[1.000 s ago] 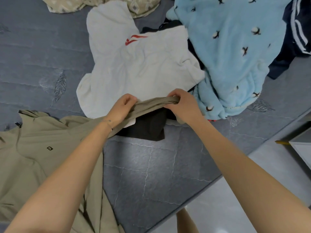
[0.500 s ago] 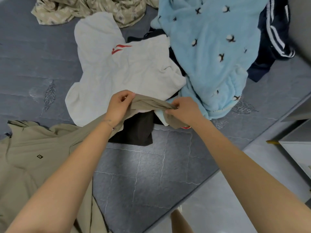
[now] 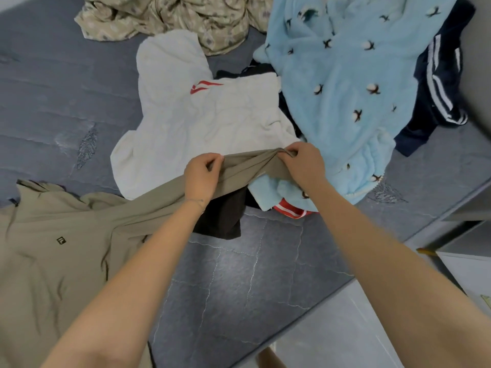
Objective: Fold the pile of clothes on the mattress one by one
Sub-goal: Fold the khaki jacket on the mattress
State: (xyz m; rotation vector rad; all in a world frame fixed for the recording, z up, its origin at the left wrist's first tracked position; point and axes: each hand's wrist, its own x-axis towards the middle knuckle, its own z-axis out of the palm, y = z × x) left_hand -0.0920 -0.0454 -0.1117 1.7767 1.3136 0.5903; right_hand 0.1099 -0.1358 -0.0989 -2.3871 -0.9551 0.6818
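Khaki sleeve (image 3: 247, 166) lifted; cuff hidden.

Reaching far forward with both bare arms. Angling the left arm (image 3: 138, 274) in from the near left and the right arm (image 3: 385, 261) in from the near right, narrowing toward the wrists. Pinching a bunched khaki sleeve (image 3: 247, 166) with the left hand (image 3: 202, 176), fingers curled over the cloth, back of the hand up. Gripping the same sleeve just to the right with the right hand (image 3: 303, 166), fingertips tucked in at the far side (thin bracelet (image 3: 195, 200) on the left wrist, by the way). Holding both hands about level, near each other, not touching, sleeve drawn taut between them.
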